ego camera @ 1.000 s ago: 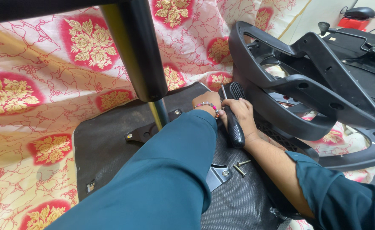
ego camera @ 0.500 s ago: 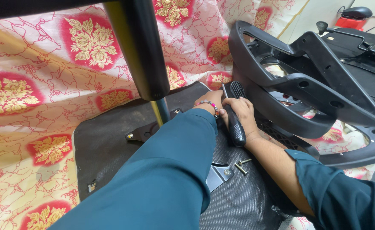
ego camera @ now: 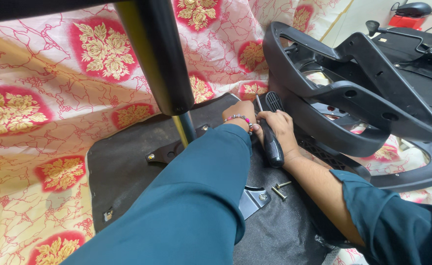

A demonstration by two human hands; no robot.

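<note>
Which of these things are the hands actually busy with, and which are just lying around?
In use:
- right hand gripping the black-handled screwdriver
- left hand steadying beside the tip
- black seat underside
- black chair frame

Lying about:
- two loose screws
- metal bracket
- floral cloth
- red device far back

**Teal sleeves, beaded wrist**

Both arms wear long teal sleeves of plain, smooth cloth. The left hand point(ego camera: 240, 112) carries a beaded bracelet point(ego camera: 239, 118) of pink and pale beads at the wrist. The right hand point(ego camera: 278, 128) is bare, its sleeve pushed up the forearm.
</note>
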